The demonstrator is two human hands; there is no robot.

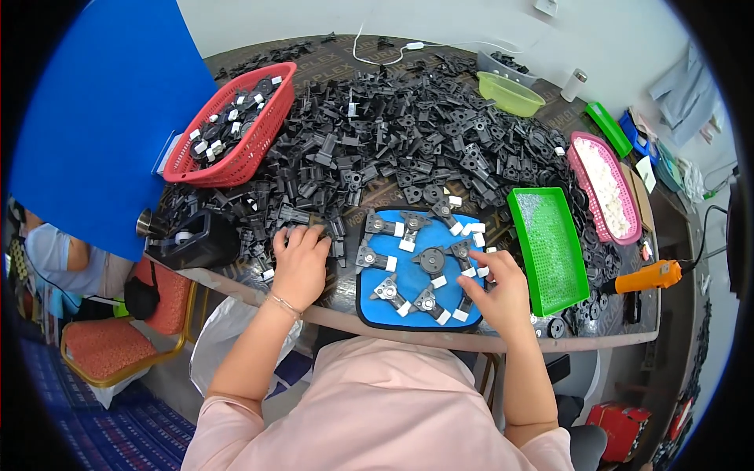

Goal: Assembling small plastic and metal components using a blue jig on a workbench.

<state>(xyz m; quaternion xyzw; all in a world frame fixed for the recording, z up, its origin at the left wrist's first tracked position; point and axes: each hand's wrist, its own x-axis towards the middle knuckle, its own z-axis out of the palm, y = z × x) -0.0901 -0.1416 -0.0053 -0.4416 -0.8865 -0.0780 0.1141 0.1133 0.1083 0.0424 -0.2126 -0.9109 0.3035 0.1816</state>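
Note:
On the left, my left hand (301, 267) lies palm down at the near edge of a heap of black plastic parts (393, 125), fingers apart and touching the parts. My right hand (503, 290) is at the right side of a blue mat (377, 306) with a black border. Its thumb and forefinger close around a small white block (470, 272) at the end of a black part. Several black parts with white blocks on their ends lie on the mat, around a round black part (432, 261). Loose white blocks (473, 228) sit near the mat's upper right.
A red basket (267, 118) of assembled parts stands at the left, behind a black tape dispenser (200, 239). To the right are a green tray (580, 267), a pink basket (577, 161) of white pieces and an orange-handled tool (648, 276). A yellow-green bowl (510, 94) stands farther back.

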